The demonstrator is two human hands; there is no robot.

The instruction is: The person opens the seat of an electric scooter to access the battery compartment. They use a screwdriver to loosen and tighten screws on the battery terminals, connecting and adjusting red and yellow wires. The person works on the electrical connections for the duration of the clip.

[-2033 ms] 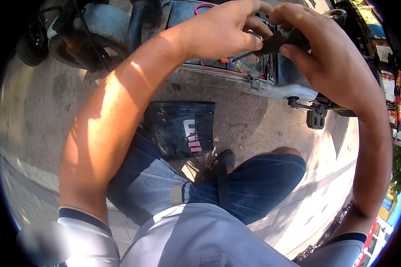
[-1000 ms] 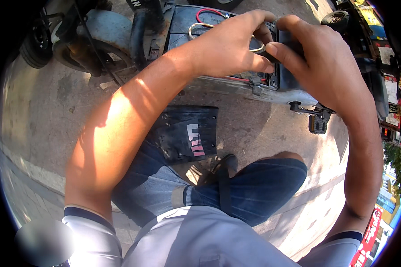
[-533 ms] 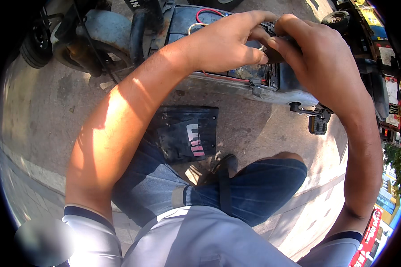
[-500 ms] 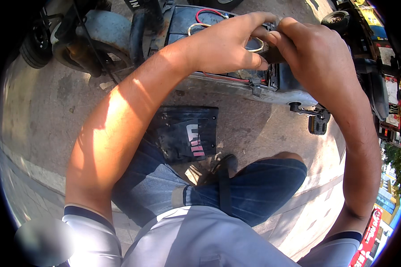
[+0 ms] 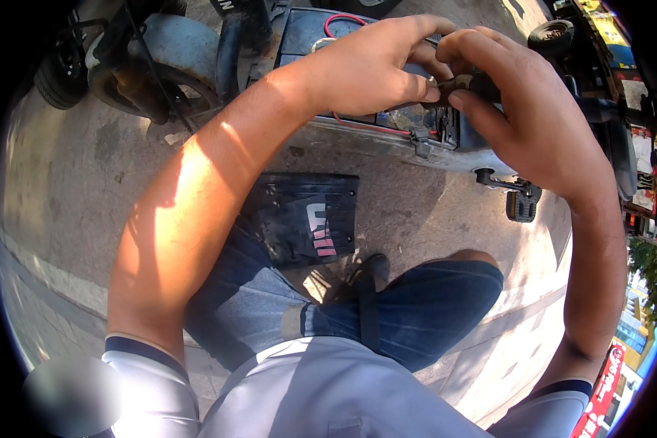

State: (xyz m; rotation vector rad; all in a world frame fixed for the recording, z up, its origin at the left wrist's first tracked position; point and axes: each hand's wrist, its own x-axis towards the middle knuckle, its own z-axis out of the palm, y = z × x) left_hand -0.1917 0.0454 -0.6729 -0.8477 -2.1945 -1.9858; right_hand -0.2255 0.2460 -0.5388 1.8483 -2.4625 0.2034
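Observation:
Both hands meet above the open battery box point(image 5: 372, 139) of an electric bike, beneath the dark body of the vehicle. My left hand point(image 5: 372, 69) pinches one end of a small dark piece point(image 5: 480, 85) between thumb and fingers. My right hand point(image 5: 533, 102) is curled around the other end, thumb underneath. What kind of piece it is, I cannot make out. A red wire point(image 5: 343, 22) loops behind my left hand. A black clasp point(image 5: 421, 137) sits on the box's near edge.
On the ground before my knees lies a black cover panel point(image 5: 303, 219) with pale and pink marking. A pedal point(image 5: 522, 203) juts out at the right. A wheel point(image 5: 175, 87) stands to the left, and a loose tyre point(image 5: 551, 36) lies at the far right.
My right hand has shifted slightly right and its fingers have opened around the dark piece, which now shows more. The pale wire loop is now mostly behind my left hand.

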